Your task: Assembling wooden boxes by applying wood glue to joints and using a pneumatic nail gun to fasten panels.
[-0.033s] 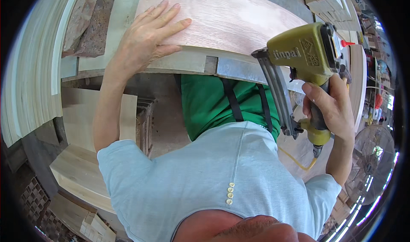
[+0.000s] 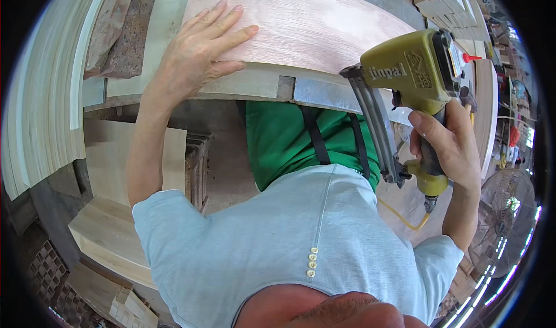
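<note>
Fingers spread, my left hand lies flat on the left part of a pinkish plywood panel on the workbench. My right hand is wrapped round the black grip of an olive-green pneumatic nail gun. The gun's nose meets the panel's near edge at the right, and its long dark magazine slants down toward me. A thin yellow air hose joins the bottom of the grip. Whether the nose presses on the wood or just hovers, I cannot tell.
Two rough brick-like blocks sit on the bench at left, beside a tall stack of pale boards. More boards are piled at the far right. Wooden pieces stand low at left; a caged fan is at right.
</note>
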A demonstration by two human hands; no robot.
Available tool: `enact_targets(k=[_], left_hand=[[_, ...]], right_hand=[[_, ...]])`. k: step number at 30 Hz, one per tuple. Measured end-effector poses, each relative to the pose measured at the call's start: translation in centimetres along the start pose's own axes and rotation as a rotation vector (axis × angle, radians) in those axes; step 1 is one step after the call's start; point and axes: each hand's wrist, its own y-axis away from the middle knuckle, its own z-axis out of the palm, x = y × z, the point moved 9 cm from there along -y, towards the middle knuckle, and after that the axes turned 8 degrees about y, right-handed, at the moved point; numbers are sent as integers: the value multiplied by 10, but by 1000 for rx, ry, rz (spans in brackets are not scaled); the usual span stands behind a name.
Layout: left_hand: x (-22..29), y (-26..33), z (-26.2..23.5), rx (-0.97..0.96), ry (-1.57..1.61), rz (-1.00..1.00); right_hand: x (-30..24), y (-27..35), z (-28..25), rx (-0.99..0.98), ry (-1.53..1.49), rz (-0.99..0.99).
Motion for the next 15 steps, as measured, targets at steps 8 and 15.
enact_targets(k=[8, 15], left_hand=[[2, -2, 2, -67, 28, -40], [1, -6, 1, -66, 20, -71]], right_hand=[[9, 2, 2, 4, -24, 14], [39, 31, -38, 159, -144, 82]])
